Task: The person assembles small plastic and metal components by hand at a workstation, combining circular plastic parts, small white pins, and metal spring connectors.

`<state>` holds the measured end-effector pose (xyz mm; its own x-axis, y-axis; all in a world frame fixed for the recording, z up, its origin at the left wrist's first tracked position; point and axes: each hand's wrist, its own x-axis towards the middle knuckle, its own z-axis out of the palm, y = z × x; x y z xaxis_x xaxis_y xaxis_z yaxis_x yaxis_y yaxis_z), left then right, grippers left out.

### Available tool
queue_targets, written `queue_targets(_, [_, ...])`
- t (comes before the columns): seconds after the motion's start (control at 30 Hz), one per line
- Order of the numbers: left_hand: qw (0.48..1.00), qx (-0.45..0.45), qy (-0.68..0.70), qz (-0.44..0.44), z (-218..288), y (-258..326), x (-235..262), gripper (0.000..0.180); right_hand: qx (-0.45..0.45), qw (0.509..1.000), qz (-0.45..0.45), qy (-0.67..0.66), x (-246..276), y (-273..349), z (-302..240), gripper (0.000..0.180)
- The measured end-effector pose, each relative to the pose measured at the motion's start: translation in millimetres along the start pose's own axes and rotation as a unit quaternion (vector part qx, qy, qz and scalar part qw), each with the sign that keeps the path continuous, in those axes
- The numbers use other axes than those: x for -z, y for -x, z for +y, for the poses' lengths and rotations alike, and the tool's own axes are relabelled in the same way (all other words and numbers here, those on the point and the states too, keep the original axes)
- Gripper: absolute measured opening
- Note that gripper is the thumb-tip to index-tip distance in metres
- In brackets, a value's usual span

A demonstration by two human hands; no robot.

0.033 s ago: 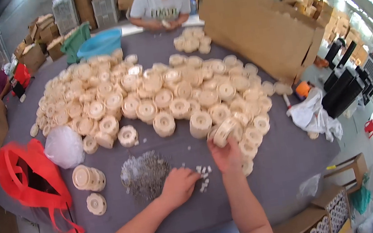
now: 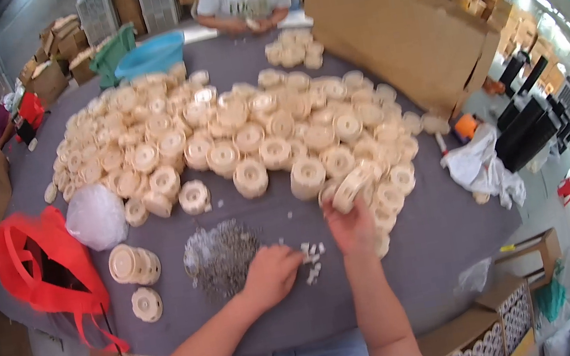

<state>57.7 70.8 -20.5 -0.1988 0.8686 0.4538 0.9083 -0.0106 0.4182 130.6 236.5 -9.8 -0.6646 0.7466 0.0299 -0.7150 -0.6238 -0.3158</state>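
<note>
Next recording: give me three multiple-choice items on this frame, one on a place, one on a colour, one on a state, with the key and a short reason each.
1. Where is the right hand?
A. at the near edge of the pile of cream plastic wheels
B. inside the red bag
C. on the cardboard box

2. What colour is the basin at the table's far side?
A. yellow
B. blue
C. black

3. What is the left hand doing?
A. lifting a wheel
B. resting palm down by the small white pieces
C. hanging off the table

Key: A, it holds a cream wheel there; B, the basin is plainly blue; B, its fingers lie beside the pieces.
</note>
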Motion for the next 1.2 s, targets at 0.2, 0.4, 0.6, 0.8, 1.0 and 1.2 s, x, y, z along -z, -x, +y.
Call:
queue_targets(0.2, [0.983,0.131,0.058,0.117,-16.5,-12.4,32.6,0.020,0.037,0.993,-0.108,-0.032,3.6,-20.3,-41.1,0.023])
queue_targets(0.4, [0.935,0.211,0.067,0.275,-26.5,-1.2,69.6,0.018,0.035,0.981,-0.133,-0.140,10.3,-17.1,-40.1,0.020])
queue_targets(0.6, [0.961,0.229,0.068,0.142,-2.9,43.1,73.0,0.015,-0.012,0.993,-0.077,-0.084,3.1,-8.6,-25.5,0.020])
queue_targets(0.8, [0.965,0.238,-0.045,0.098,26.1,95.4,52.1,0.014,-0.070,0.985,-0.129,-0.086,-2.0,-4.3,-5.0,0.025])
queue_targets(1.0, [0.990,0.107,-0.053,0.079,26.5,42.6,35.8,0.019,-0.112,0.982,-0.149,-0.017,6.1,2.3,6.2,0.028])
queue_targets(1.2, [0.989,0.078,-0.118,-0.037,11.4,15.5,17.2,0.018,-0.124,0.982,-0.137,0.027,-10.5,14.2,15.6,0.025])
